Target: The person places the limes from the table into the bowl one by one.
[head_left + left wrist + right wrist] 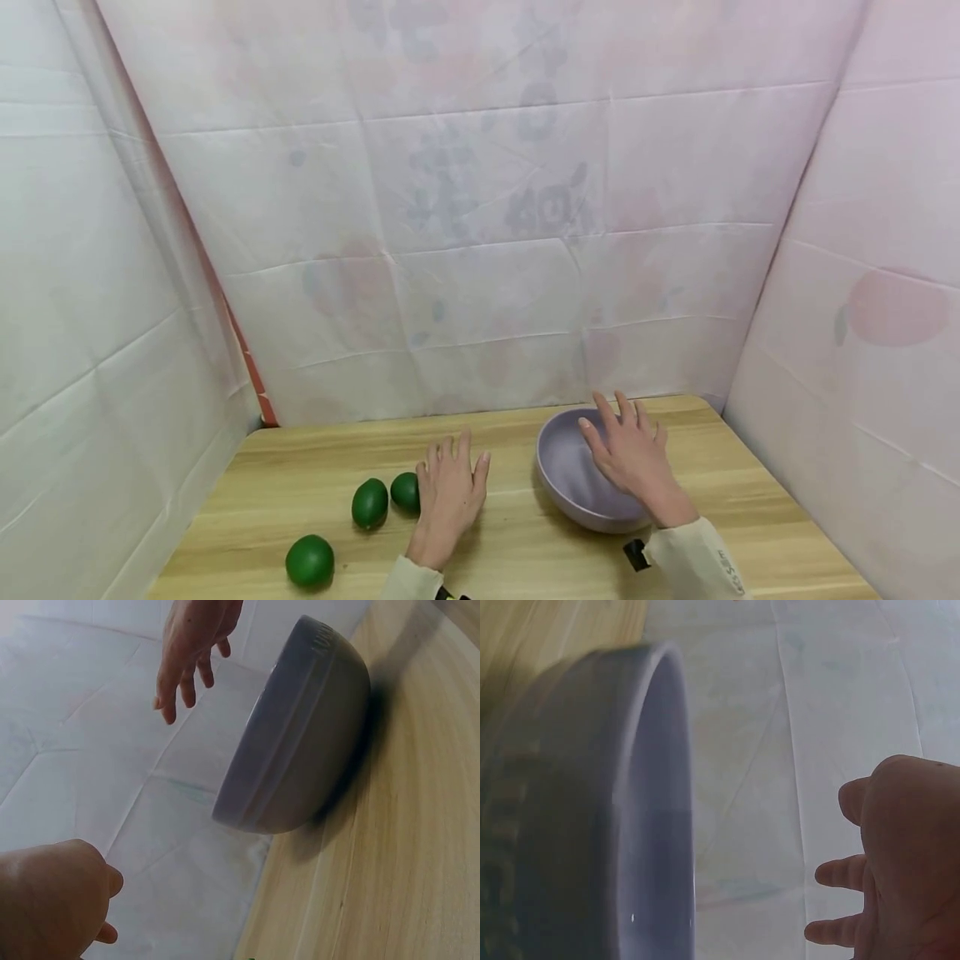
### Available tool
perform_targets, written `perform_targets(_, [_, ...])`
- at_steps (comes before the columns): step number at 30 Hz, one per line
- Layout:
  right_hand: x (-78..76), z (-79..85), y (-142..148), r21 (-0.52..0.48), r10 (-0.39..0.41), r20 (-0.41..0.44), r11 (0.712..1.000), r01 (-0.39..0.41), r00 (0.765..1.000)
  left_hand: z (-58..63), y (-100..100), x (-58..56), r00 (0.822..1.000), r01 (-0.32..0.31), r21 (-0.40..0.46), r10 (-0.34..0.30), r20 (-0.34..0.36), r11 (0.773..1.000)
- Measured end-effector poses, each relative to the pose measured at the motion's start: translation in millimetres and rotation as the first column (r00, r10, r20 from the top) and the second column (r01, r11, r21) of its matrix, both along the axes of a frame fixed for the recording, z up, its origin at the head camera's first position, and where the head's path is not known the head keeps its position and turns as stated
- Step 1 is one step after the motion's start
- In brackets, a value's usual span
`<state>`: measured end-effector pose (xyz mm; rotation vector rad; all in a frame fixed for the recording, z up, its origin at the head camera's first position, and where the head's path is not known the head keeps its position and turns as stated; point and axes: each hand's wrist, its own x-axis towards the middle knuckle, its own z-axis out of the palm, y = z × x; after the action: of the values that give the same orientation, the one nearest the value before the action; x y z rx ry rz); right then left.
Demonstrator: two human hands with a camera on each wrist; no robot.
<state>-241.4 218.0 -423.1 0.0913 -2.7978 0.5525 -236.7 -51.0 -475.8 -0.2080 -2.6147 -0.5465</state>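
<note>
My right hand (633, 454) is held over a lavender bowl (558, 467), fingers spread and holding nothing. In the left wrist view the bowl (292, 735) shows its side, and the right hand (196, 652) hangs above its rim. Left of the bowl is my left hand (450, 492), fingers extended, nothing in its grasp. It partly covers a green lime (405, 492). Close by lies a second lime (370, 503), and a third lime (310, 561) sits nearer the front left.
Everything stands on a light wood-grain table (510, 542). White printed sheeting (480, 292) rises behind the table's back edge and along both sides. A small black piece (636, 554) shows at the right cuff.
</note>
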Motion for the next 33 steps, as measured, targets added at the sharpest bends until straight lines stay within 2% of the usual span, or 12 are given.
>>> perform_targets(12, [5.9, -9.9, 34.9, 0.048, -0.051, -0.037, 0.997, 0.053, 0.998, -5.0, -2.8, -0.5, 0.999, -0.001, -0.037, 0.003, 0.046, 0.999])
perform_targets(19, [8.7, -19.8, 55.8, 0.062, -0.074, -0.006, 0.995, 0.075, 0.997, -9.6, -3.0, -0.8, 1.0, 0.002, -0.053, 0.0, 0.023, 0.999])
perform_targets(23, [8.4, -26.2, 64.2, 0.034, -0.069, 0.05, 0.997, 0.068, 0.996, -10.7, -3.1, -1.4, 1.0, 0.001, -0.059, 0.001, 0.027, 0.998])
perform_targets(26, [6.9, -31.4, 68.1, -0.005, -0.036, 0.067, 0.999, 0.037, 0.997, -11.5, -3.2, -1.7, 0.999, -0.001, -0.061, 0.004, 0.033, 0.998])
perform_targets(33, [5.1, -44.3, 71.2, -0.115, 0.031, 0.046, 0.993, -0.026, 0.998, -14.1, -3.6, -1.8, 0.999, 0.011, -0.074, -0.008, 0.049, 0.997])
